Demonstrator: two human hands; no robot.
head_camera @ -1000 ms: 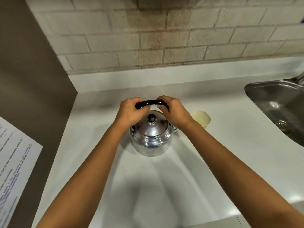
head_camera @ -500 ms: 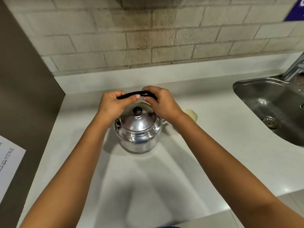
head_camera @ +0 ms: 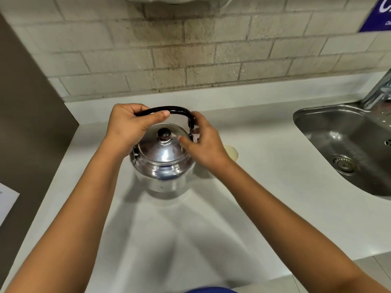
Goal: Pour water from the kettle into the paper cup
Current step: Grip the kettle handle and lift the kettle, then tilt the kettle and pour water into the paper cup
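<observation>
A shiny steel kettle [head_camera: 163, 163] with a black-knobbed lid and an arched black handle [head_camera: 179, 108] is on the white counter [head_camera: 264, 187]. My left hand [head_camera: 129, 125] is closed around the left part of the handle. Over at the kettle's right side is my right hand [head_camera: 203, 142], fingers apart, its thumb at the lid's edge and its fingertips by the handle's right end. The cream paper cup [head_camera: 232, 153] stands just right of the kettle. My right hand and wrist hide most of it. The spout is hidden.
A steel sink [head_camera: 330, 132] with a drain is set into the counter at the right, its tap [head_camera: 378, 92] at the back. A brick-tile wall runs behind. A dark panel [head_camera: 31, 123] bounds the left side, with a sheet of paper [head_camera: 6, 199] on it.
My right hand has come off the top of the handle and slid down to the kettle's right side, opening. My left hand still grips the handle. The view shifted left and closer.
</observation>
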